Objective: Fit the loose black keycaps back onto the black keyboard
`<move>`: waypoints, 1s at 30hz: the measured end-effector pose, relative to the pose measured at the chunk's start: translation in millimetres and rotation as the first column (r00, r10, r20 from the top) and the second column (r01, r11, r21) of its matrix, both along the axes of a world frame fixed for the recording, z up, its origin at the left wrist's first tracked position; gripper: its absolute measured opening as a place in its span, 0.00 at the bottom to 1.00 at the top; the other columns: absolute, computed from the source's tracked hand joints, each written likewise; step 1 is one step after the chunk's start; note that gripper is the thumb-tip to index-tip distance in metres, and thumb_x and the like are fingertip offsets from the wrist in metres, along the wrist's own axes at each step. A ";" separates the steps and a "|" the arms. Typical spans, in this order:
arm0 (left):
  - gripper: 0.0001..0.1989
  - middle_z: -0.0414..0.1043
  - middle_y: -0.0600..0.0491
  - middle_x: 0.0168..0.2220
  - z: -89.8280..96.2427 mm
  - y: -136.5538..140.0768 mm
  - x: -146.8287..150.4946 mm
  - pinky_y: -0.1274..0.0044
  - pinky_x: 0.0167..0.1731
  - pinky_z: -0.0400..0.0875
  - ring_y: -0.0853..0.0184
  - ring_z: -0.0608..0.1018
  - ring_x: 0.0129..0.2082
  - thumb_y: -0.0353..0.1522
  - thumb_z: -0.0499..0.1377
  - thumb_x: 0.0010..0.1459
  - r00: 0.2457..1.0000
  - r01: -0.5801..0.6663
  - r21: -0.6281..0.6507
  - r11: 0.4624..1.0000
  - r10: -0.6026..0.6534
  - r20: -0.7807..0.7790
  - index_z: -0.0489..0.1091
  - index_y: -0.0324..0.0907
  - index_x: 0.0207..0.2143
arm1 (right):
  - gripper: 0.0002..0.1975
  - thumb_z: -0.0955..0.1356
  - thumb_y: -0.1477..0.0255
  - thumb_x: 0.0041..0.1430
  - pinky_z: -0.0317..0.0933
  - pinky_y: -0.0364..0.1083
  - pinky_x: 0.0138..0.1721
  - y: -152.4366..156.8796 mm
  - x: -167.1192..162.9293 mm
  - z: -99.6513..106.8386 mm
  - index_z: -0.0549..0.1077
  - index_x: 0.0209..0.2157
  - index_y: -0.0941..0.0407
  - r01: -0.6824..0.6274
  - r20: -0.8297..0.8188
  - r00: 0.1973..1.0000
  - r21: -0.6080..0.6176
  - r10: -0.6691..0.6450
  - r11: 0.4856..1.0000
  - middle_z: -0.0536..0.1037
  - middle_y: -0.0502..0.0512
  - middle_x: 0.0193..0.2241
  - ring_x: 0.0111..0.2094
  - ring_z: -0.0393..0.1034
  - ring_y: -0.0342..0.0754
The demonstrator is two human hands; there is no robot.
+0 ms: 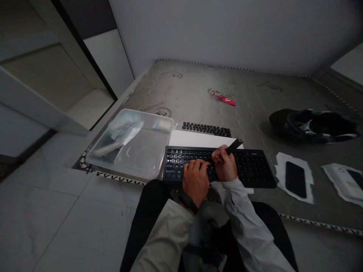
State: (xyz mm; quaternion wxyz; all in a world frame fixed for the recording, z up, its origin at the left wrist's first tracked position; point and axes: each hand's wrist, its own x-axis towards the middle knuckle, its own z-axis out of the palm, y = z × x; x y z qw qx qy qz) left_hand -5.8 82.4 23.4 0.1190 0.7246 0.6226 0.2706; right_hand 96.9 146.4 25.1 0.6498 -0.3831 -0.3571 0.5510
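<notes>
A black keyboard [256, 170] lies in front of me, with bare dark spots among its keys near my hands. My left hand [195, 179], a dark band at its wrist, rests on the keyboard's middle with the fingers lying over the keys. Beside it, my right hand [225, 164] is closed around a black stick-like tool [235, 145]. The tool's thick end points up and to the right; its lower end is hidden by my fingers. Behind the keyboard, loose black keycaps [207, 128] lie in rows along a white sheet [198, 139].
A clear plastic tray [136, 162] with white packets stands left on the mattress [184, 102]. A red packet [222, 98] lies farther back. To the right are a black cap [312, 126], a dark phone [295, 179] on white tissue and a white device [347, 181].
</notes>
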 end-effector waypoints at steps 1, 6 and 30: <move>0.11 0.70 0.53 0.44 0.5 0.1 -0.1 0.68 0.45 0.63 0.63 0.69 0.46 0.28 0.53 0.62 1.000 0.004 -0.001 1.000 -0.004 0.001 0.69 0.48 0.45 | 0.18 0.72 0.62 0.52 0.45 0.40 0.20 -0.8 0.4 0.1 0.61 0.23 0.54 -0.015 0.002 1.000 -0.005 0.015 1.000 0.52 0.41 0.16 0.18 0.45 0.38; 0.12 0.70 0.52 0.44 2.4 0.4 -0.2 0.67 0.45 0.63 0.62 0.69 0.46 0.27 0.52 0.62 1.000 0.006 -0.005 1.000 -0.006 -0.011 0.69 0.47 0.45 | 0.16 0.72 0.62 0.53 0.45 0.41 0.22 -3.1 2.0 -4.9 0.63 0.24 0.55 -0.074 0.101 0.992 -0.034 0.077 0.997 0.54 0.42 0.17 0.19 0.49 0.38; 0.11 0.70 0.52 0.43 2.3 -0.6 -1.6 0.67 0.45 0.63 0.63 0.69 0.44 0.26 0.53 0.61 1.000 0.001 -0.009 1.000 -0.001 -0.017 0.69 0.46 0.44 | 0.17 0.70 0.60 0.55 0.48 0.40 0.17 -2.6 -8.0 -4.3 0.60 0.25 0.53 0.032 0.100 0.995 -0.008 -0.031 0.999 0.54 0.39 0.14 0.14 0.54 0.38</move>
